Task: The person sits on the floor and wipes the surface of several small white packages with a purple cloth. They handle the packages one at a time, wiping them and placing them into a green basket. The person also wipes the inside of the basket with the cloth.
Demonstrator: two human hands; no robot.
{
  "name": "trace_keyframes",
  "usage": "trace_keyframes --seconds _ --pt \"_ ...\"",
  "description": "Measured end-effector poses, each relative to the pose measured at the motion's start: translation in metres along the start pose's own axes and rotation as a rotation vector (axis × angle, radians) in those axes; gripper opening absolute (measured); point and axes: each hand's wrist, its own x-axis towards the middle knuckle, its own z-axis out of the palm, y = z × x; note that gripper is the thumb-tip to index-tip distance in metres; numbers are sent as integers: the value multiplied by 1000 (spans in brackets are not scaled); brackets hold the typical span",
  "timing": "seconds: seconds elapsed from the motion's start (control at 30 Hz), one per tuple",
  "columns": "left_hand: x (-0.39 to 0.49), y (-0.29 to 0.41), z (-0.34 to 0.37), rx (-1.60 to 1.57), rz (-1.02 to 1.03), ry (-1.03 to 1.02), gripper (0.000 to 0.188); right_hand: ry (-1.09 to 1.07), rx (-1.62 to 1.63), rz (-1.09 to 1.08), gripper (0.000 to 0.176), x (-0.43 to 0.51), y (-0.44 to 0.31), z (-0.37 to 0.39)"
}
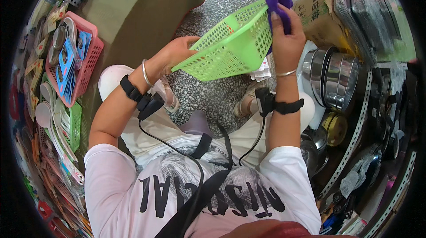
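A light green perforated plastic basket (229, 50) is held up, tilted, above the speckled floor between my knees. My left hand (178, 53) grips its near-left end, the thumb and fingers on either side of the rim. At the far-right end, my right hand (288, 33) pinches a bunched purple cloth (278, 0) that hangs over the basket's rim. The cloth touches the rim there, and part of it hangs down behind the basket's side. The inside shows only partly through the tilt, and I cannot tell whether anything lies in it.
To my left, a pink basket (96, 50) holds blue-carded goods and metal ladles; below it, a green basket (76, 121) sits beside pale spoons (50, 115). On my right are stacked steel pots (336, 75), a cardboard box (319, 18) and perforated metal shelf rails (357, 131). A green-covered surface (146, 8) stands ahead-left.
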Motion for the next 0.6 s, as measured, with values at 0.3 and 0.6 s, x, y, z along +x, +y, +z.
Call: trace_keyframes --seconds 0.3,0.6 --pt "-19 24 -5 -188 -16 -229 55 289 465 494 23 17 45 -31" --pt "-23 1 -22 -710 56 -496 55 136 1101 882 30 12 59 -37"
